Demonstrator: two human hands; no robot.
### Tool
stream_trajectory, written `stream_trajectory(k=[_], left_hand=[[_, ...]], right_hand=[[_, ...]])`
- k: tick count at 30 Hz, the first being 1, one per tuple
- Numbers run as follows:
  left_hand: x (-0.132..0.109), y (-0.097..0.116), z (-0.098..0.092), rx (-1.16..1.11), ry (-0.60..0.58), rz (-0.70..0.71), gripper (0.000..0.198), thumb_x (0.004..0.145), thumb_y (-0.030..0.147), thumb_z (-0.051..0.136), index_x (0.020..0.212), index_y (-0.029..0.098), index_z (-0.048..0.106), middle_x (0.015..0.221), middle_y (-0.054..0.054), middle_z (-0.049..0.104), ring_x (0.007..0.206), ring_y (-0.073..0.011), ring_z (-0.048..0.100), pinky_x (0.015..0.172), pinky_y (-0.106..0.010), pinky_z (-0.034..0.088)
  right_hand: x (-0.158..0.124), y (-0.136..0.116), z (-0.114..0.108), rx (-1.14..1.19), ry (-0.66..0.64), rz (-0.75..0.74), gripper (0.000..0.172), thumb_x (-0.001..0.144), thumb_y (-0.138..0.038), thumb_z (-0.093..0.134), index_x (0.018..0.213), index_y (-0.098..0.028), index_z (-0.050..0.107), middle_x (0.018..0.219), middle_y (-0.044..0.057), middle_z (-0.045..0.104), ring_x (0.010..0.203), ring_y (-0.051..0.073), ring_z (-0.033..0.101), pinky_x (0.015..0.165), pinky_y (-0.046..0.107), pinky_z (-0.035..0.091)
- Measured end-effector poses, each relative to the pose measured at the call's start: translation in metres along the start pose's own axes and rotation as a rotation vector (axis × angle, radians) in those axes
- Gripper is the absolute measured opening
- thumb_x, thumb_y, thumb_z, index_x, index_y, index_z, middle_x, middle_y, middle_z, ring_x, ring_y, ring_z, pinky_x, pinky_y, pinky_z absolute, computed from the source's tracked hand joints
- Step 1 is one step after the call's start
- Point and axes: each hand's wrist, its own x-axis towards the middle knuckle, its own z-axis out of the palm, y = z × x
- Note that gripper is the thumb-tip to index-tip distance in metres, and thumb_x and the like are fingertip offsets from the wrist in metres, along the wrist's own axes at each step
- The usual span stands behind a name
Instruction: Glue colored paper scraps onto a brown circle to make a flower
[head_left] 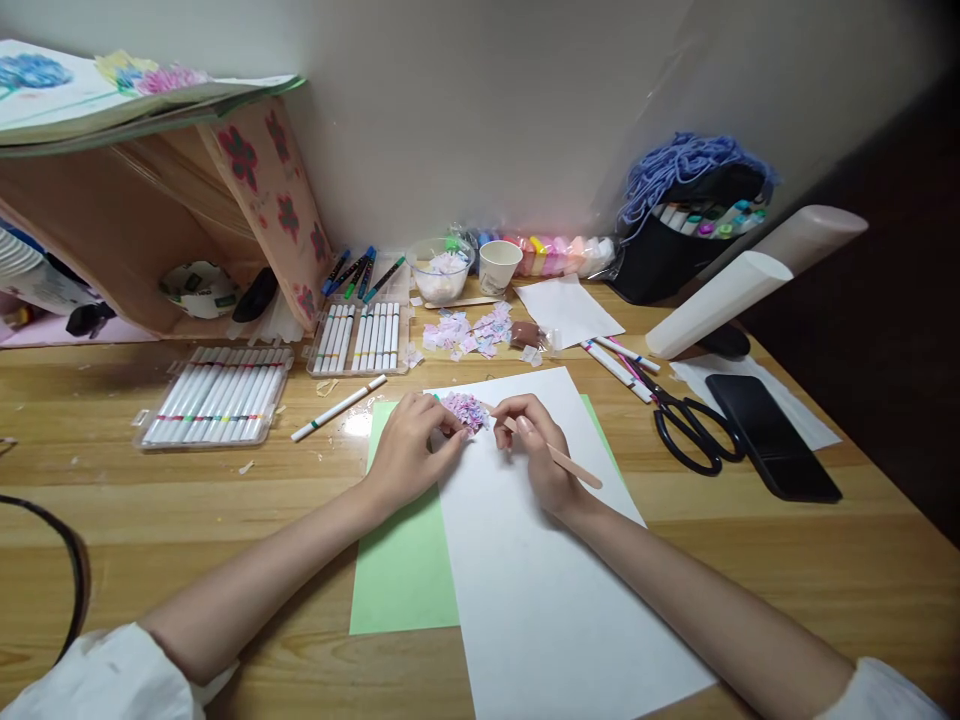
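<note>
A small clump of pink, purple and blue paper bits (466, 410) lies near the top of a white sheet of paper (555, 580). My left hand (415, 440) rests on the sheet's left edge, fingers bent and apart, with its fingertips at the clump's left side. Between the fingers of my right hand (541, 455) is a flat wooden craft stick (577, 467), its upper end pointing at the clump's right edge. Under the white sheet lies a light green sheet (405, 570), showing mostly on the left.
Loose paper scraps (469, 332), a clear bowl (441, 272) and a paper cup (500, 268) stand behind. Marker cases (217, 398) and a single marker (339, 408) lie left. Black-handled scissors (694, 430) and a phone (776, 440) lie right. A decorated box (262, 200) stands back left.
</note>
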Motion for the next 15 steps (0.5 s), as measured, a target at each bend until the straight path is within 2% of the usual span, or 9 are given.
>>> stream_trajectory(k=[4,8,15], left_hand=[[0.0029,0.0002,0.0025,0.042,0.025,-0.024,0.014,0.085,0.030,0.057,0.076,0.020,0.059,0.077,-0.002,0.058,0.079,-0.0182,0.047,0.071,-0.032,0.037],[0.0046,0.0007,0.0039,0.079,0.022,-0.026,0.013,0.085,0.029,0.057,0.075,0.020,0.057,0.076,-0.002,0.057,0.079,-0.0182,0.047,0.070,-0.032,0.037],[0.0052,-0.0001,0.0051,0.108,0.030,-0.027,0.013,0.085,0.027,0.057,0.075,0.019,0.057,0.077,-0.002,0.057,0.079,-0.0179,0.046,0.071,-0.032,0.037]], right_hand=[[-0.0007,0.0039,-0.0017,-0.006,-0.095,0.042,0.023,0.093,-0.037,0.035,0.081,-0.022,0.048,0.056,-0.005,0.043,0.050,0.012,0.037,0.050,0.025,0.029],[0.0002,0.0029,-0.0034,-0.113,-0.172,0.075,0.025,0.094,-0.035,0.036,0.077,-0.022,0.048,0.053,-0.006,0.040,0.048,0.011,0.034,0.049,0.025,0.026],[-0.0002,0.0031,-0.0035,-0.155,-0.147,0.066,0.025,0.095,-0.033,0.034,0.077,-0.022,0.046,0.051,-0.007,0.037,0.046,0.011,0.032,0.049,0.025,0.025]])
